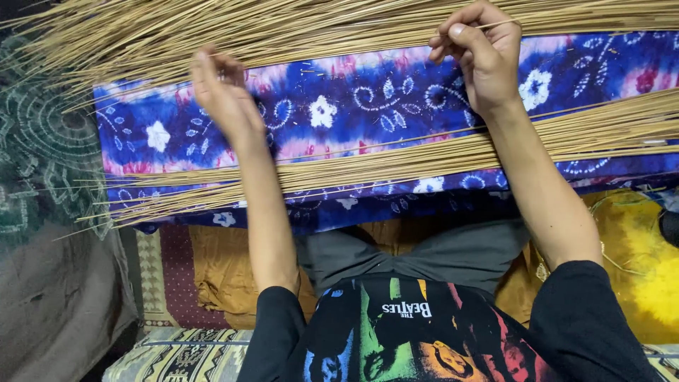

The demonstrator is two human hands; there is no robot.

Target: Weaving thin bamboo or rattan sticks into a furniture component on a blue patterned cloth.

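— Hands first: what does each one have?

— Right hand (484, 60) is up at the far right, thumb and fingertips pinched shut on one thin tan stick (417, 35) that runs left out of the grip. Left hand (223, 95) is raised at the far left, fingers curled loosely; it seems to touch the same stick line, but whether it actually grips anything I cannot tell.

— Where do the sticks lie?

— Far pile of thin tan sticks (283, 28) spreads along the top, just beyond both hands. Its long axis runs left to right, so the hands meet the sticks crosswise, one toward each end. A near bundle of tan sticks (396, 159) lies below the wrists, also left to right, fanning out at its left end.

— Under them?

— Blue, pink and white tie-dyed cloth (353, 113) with flower and swirl marks, stretched between the two lots of sticks.

— Which hand is nearer the far pile?

— Right one; it sits right in the far sticks, the left a little short of them.
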